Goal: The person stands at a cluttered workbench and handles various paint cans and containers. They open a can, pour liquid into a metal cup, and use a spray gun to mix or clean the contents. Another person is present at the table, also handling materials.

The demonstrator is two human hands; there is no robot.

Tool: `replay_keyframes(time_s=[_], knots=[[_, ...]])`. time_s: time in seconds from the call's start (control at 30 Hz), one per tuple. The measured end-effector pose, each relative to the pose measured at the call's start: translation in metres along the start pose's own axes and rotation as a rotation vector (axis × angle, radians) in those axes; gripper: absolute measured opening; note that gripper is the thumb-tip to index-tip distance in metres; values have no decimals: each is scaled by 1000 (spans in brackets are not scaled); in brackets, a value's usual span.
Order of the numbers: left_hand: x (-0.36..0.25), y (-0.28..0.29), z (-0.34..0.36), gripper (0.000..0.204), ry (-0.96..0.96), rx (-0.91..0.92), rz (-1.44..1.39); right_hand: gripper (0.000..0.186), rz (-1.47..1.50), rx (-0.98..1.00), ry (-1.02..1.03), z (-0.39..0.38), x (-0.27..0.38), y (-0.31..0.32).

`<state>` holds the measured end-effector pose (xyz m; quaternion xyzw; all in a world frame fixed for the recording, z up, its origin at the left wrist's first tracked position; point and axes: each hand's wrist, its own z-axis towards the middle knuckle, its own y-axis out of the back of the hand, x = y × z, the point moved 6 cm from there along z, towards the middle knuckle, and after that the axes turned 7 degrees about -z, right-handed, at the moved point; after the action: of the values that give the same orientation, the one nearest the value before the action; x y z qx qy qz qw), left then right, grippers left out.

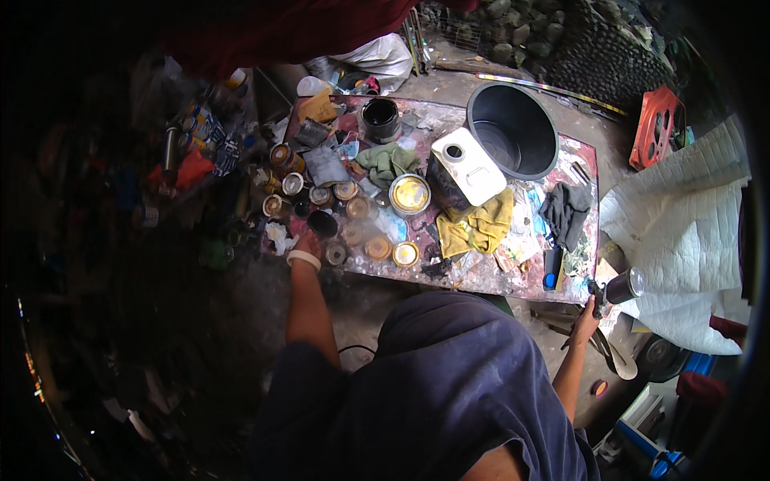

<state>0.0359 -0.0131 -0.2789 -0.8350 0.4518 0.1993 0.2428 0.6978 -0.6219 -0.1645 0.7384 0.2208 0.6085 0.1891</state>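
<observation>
My left hand (307, 245), with a pale band at its wrist, is at the table's near left edge. Its fingers close against a small dark cup (323, 224) that tilts among several paint cans. In my right hand (586, 322), past the near right corner, is a spray gun (598, 293) with a clear-looking cup (625, 285). Just inside that corner lies a dark bottle with a blue cap (550, 279). Close to my left hand are a crumpled white rag (280, 239) and a round tin with a yellow-stained lid (406, 254).
The paint-stained table (385, 282) also carries a large black bucket (513, 132), a white-topped rectangular can (473, 168), a yellow cloth (479, 227), a dark cloth (566, 215) and an open black paint can (380, 119). White sheeting (682, 232) hangs at the right, near an orange-red object (654, 128).
</observation>
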Motion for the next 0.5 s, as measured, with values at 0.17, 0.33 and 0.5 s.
replay_keyframes(time_s=[0.17, 0.33, 0.5], knots=[[-51, -6, -51, 10, -261, 67, 164, 36, -3, 0, 63, -4, 6, -8], [-99, -105, -122, 12, -529, 193, 245, 35, -8, -71, 59, -26, 33, -5], [-118, -244, -72, 16, -597, 499, 294, 41, 71, -56, -36, -33, 40, -10]])
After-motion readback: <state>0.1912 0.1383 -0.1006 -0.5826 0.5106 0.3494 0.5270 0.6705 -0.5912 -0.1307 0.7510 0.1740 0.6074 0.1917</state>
